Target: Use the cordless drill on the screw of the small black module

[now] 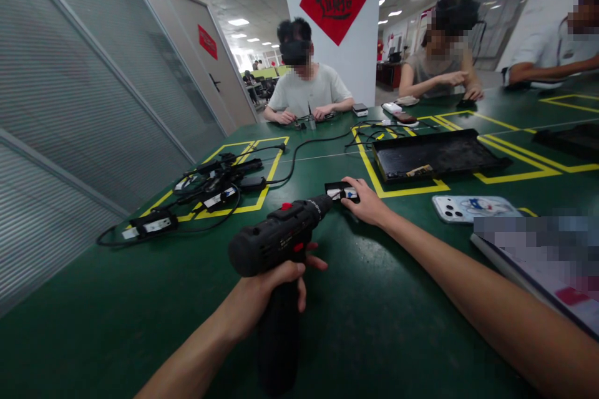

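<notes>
A black cordless drill (276,237) with red buttons fills the near middle of the view. My left hand (281,280) is wrapped round its grip, and the chuck points forward and to the right. The drill's front end meets a small black case with a white part inside (334,193); whether the bit touches it I cannot tell. My right hand (358,199) holds that case by its right end against the green table (365,299), thumb and fingers closed on it.
Left lies a heap of black adapters and cables (219,181). Beyond my right hand is a black tray (435,153). A phone (472,209) and a booklet (538,262) lie at the right. Across the table sit a person in a pale shirt (309,87) and other people.
</notes>
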Demonstrator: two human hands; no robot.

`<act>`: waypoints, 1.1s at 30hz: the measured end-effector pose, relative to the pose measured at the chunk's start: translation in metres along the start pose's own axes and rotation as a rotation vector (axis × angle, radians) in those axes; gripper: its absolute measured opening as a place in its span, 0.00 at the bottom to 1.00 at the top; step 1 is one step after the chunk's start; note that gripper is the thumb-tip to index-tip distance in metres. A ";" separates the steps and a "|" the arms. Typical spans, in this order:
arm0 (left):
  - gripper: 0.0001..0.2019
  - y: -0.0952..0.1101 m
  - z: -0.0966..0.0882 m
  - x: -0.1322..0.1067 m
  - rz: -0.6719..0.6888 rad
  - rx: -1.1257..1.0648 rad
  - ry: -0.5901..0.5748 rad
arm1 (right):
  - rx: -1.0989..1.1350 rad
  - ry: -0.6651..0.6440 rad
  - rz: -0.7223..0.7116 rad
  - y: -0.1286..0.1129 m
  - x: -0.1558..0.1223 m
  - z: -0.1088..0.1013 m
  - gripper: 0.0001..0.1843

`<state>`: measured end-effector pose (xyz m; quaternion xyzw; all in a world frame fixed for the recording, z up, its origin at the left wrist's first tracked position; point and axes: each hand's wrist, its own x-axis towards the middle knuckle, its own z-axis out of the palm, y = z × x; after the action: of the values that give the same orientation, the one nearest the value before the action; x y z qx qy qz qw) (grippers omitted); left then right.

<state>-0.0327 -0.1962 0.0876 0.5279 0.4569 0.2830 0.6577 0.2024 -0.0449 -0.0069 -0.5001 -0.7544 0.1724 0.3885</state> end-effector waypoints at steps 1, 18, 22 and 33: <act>0.17 0.001 0.000 0.000 -0.001 0.003 0.001 | 0.000 0.001 -0.001 0.000 0.000 0.000 0.27; 0.11 -0.004 -0.003 0.003 0.018 -0.040 -0.007 | -0.009 0.000 0.009 0.000 0.001 0.000 0.27; 0.12 -0.004 -0.002 0.003 0.033 -0.042 -0.002 | -0.003 0.003 0.013 -0.001 0.000 0.000 0.27; 0.10 -0.005 -0.002 0.002 -0.013 -0.059 0.033 | -0.006 0.000 0.011 0.000 0.001 0.000 0.27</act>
<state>-0.0337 -0.1949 0.0823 0.5005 0.4626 0.3006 0.6671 0.2023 -0.0445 -0.0066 -0.5054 -0.7522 0.1725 0.3860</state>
